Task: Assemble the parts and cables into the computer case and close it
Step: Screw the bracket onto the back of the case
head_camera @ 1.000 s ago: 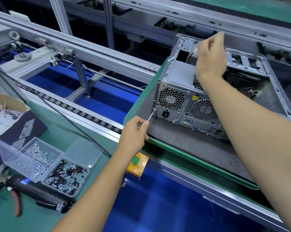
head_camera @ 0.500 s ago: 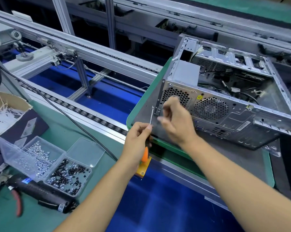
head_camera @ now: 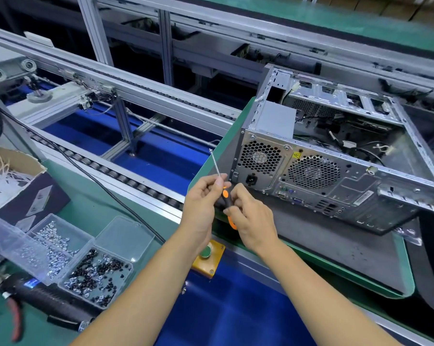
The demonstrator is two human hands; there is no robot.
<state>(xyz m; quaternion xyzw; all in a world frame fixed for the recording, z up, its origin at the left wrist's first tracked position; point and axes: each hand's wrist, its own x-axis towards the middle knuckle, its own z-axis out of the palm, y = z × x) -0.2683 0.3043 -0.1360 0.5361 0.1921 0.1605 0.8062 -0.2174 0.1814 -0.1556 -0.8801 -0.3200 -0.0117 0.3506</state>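
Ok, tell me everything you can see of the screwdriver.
The screwdriver has a thin, bare metal shaft and a black handle with orange patches, plastic or rubber by its look. It is held in the air in front of the computer case's rear panel, tilted, tip up and to the left, touching nothing. The left hand pinches the lower shaft; the right hand grips the handle, hiding most of it. No screw shows on the tip.

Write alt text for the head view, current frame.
Both hands, left hand and right hand, hold an orange-and-black screwdriver, tip up, beside the rear of an open computer case on a conveyor pallet. Screw trays sit lower left.
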